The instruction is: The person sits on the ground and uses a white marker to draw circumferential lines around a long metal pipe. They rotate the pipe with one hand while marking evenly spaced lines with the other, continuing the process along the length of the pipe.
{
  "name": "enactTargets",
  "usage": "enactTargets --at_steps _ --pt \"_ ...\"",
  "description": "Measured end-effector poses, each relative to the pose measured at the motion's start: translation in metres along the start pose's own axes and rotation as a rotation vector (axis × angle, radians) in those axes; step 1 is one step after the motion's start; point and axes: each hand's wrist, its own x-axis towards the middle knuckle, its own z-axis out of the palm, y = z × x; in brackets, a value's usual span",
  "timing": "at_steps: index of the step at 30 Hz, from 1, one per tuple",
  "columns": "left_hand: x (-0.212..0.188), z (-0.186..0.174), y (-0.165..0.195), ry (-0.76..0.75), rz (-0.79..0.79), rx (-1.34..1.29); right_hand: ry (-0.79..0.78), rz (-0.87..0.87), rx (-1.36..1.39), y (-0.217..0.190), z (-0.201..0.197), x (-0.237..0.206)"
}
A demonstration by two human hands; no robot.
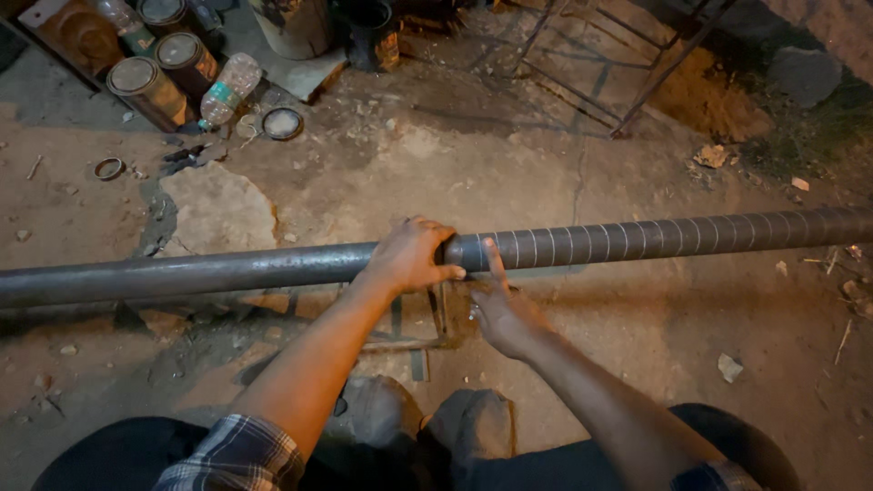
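Steel, dull grey and round, the long pipe (273, 265) lay level across the dirt floor (436, 164), its right stretch ringed with evenly spaced pale marks. Rusty tin cans (150, 86) with closed lids stood at the upper left beside a lying plastic bottle (229, 89), its contents impossible to tell. The left hand (411, 256) arched over the pipe, fingers curled round it. The right hand (505, 309) sat just below the pipe, forefinger stretched up against the marked steel, the other fingers loosely bent.
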Motion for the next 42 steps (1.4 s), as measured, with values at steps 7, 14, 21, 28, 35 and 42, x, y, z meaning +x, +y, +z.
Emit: enactTargets --at_steps 7,14,21,28,35,42 --pt "0.001 0.003 -0.004 -0.031 -0.02 -0.008 -0.007 0.009 -0.028 0.002 0.001 0.0" --pt "-0.002 -0.002 -0.003 0.025 0.034 -0.007 -0.149 0.026 0.042 -0.017 -0.023 -0.01" --pt "-0.007 -0.005 0.007 -0.03 -0.067 0.016 -0.13 -0.16 0.068 -0.02 -0.073 -0.031" --pt "-0.004 -0.003 0.002 -0.017 -0.033 0.029 -0.161 -0.015 -0.02 -0.008 -0.097 -0.039" --pt "-0.002 0.018 -0.019 0.041 0.038 0.073 -0.054 -0.124 0.075 0.03 -0.1 -0.039" --pt "0.012 0.014 -0.024 -0.004 0.081 0.079 0.006 -0.192 0.043 0.054 -0.12 -0.041"
